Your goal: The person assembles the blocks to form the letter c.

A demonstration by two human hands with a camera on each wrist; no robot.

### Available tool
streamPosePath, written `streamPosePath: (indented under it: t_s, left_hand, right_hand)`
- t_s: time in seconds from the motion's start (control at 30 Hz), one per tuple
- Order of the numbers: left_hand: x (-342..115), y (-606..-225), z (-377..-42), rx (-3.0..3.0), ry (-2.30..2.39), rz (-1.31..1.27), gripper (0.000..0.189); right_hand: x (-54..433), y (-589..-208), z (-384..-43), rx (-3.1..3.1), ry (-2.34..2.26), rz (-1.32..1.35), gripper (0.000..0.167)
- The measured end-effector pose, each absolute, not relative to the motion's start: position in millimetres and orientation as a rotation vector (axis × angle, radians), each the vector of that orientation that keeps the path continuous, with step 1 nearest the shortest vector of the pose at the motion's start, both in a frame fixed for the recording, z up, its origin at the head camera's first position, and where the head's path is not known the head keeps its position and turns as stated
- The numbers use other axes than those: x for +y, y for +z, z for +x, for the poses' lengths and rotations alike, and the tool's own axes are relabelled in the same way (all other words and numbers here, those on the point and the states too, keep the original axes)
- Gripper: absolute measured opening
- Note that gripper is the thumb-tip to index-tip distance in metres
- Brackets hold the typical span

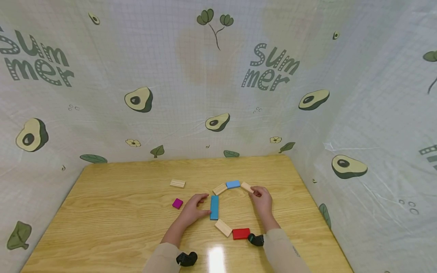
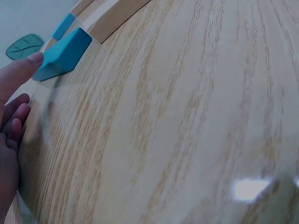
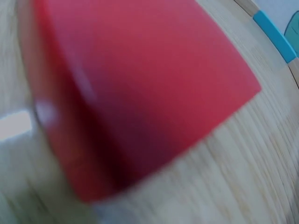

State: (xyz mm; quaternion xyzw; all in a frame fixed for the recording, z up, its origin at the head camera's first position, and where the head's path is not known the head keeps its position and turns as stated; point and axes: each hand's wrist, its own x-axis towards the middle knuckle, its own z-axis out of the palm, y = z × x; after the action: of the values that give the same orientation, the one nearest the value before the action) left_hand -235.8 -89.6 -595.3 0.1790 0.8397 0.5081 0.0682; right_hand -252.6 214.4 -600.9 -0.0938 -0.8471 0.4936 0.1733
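In the head view, my left hand (image 1: 193,209) lies left of an upright-running blue block (image 1: 214,207). Its thumb touches that block's near left edge, and the other fingers reach forward. The left wrist view gives the thumb (image 2: 18,72) against the blue block (image 2: 65,55). On the right, my right hand (image 1: 263,203) pinches the near end of a plain wooden block (image 1: 246,187). A smaller blue block (image 1: 233,184) and another wooden block (image 1: 220,189) continue the curve leftward. A wooden block (image 1: 223,228) and a red block (image 1: 241,233) lie nearer, end to end.
A grooved wooden block (image 1: 178,183) and a small magenta block (image 1: 177,203) lie apart on the left. The wooden table (image 1: 119,212) ends at a patterned cloth (image 1: 170,125) behind and at the sides. The red block (image 3: 154,79) fills much of the right wrist view.
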Motion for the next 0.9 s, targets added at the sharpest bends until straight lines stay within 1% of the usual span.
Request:
streamPosePath:
  t_s: [0.6,0.9]
  left_hand:
    - [-89,-595,-234,2.534,1.536,0.535,0.064]
    - [-86,-585,-232,2.448,1.618,0.424,0.063]
  right_hand:
    - [214,-601,-251,-2.393,1.421,-0.261,0.022]
    - [219,-593,-244,-2.375,1.568,-0.229,0.032]
